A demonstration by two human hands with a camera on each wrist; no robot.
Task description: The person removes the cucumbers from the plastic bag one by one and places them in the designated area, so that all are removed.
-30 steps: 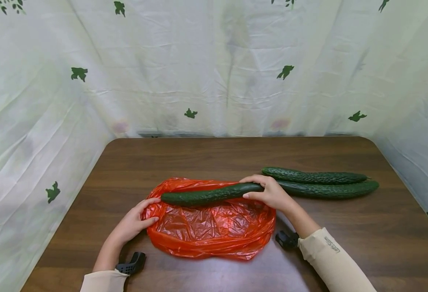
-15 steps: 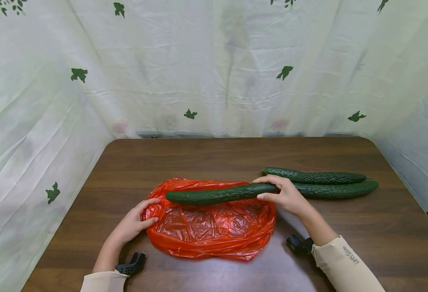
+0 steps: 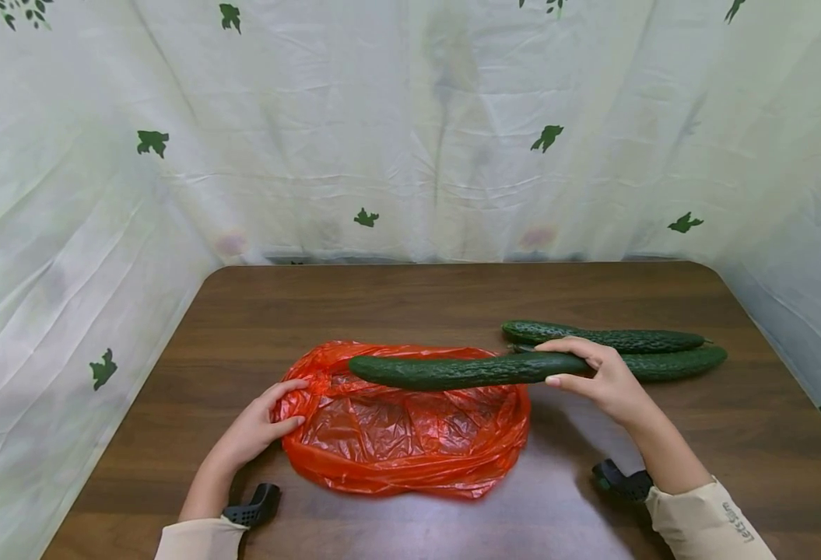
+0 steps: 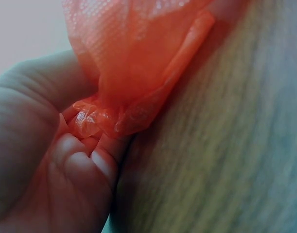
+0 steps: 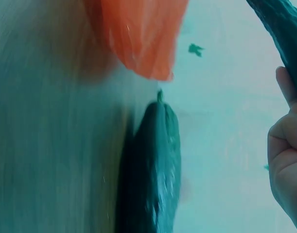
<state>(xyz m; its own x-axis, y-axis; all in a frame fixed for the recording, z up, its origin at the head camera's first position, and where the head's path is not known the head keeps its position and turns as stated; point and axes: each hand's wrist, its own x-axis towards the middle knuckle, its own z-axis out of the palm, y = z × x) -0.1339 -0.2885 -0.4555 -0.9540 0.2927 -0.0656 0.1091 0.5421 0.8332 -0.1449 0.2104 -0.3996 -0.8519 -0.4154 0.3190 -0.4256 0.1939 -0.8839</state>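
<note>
A red plastic bag point(image 3: 410, 435) lies with its mouth spread wide on the table. At its left side my left hand point(image 3: 259, 424) grips the rim; up close in the left wrist view, the bunched bag film point(image 4: 133, 63) sits between thumb and curled fingers. My right hand point(image 3: 606, 381) holds a long cucumber point(image 3: 452, 373) by its right end. The cucumber is raised above the bag's far rim, nearly level, its right part reaching past the bag. In the right wrist view the held cucumber point(image 5: 284, 34) shows at the upper right.
Two more cucumbers lie side by side to the right of the bag: a back cucumber point(image 3: 613, 340) and a front cucumber point(image 3: 676, 364), partly hidden by my right hand. The brown table point(image 3: 354, 299) ends at a pale leaf-print curtain point(image 3: 452, 179).
My right hand has moved right with the cucumber, drawing its left end away from my left hand. The left hand and the bag have stayed in place.
</note>
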